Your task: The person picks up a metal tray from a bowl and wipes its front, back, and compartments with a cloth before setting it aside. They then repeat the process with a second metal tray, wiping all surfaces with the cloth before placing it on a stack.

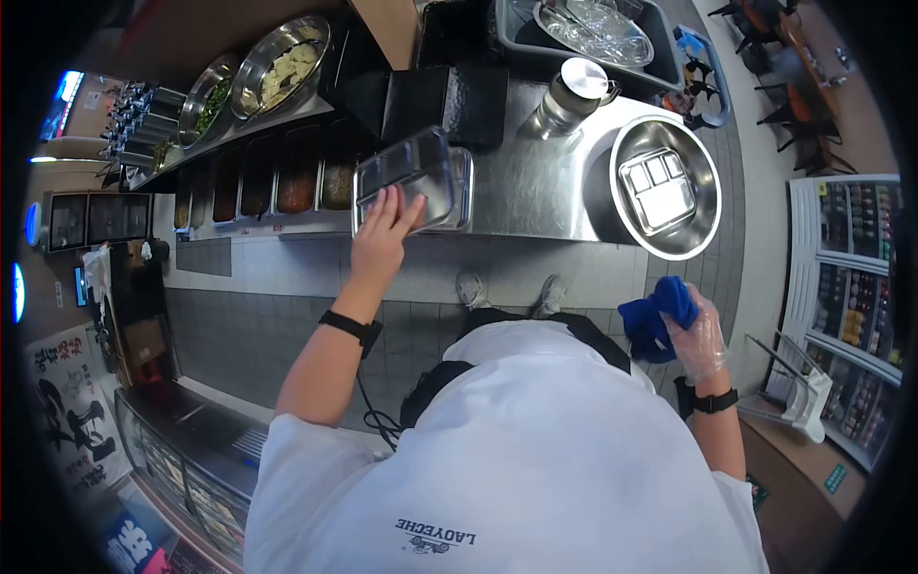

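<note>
The left hand [382, 225], bare, lay with fingers spread flat on the near edge of the top steel compartment tray [406, 182], a released grip that pressed rather than clasped. That tray sat slightly askew on a stack at the front lip of the steel worktop [535, 182], just left of the frame's centre. The right hand [696, 335], in a clear plastic glove, was clenched around a blue cloth [658, 318] at the right of the frame, well below the worktop edge.

To lift the top tray cleanly, the fingers would do better curled under its rim than sliding on its slick face, with the stack beneath left square.

Counted: at least two trays in the stack, though the exact number could not be told; one more compartment tray inside one large steel bowl [666, 187] at the right; one lidded glass jar [566, 99] behind; two steel bowls of food [282, 65] at upper left.
</note>
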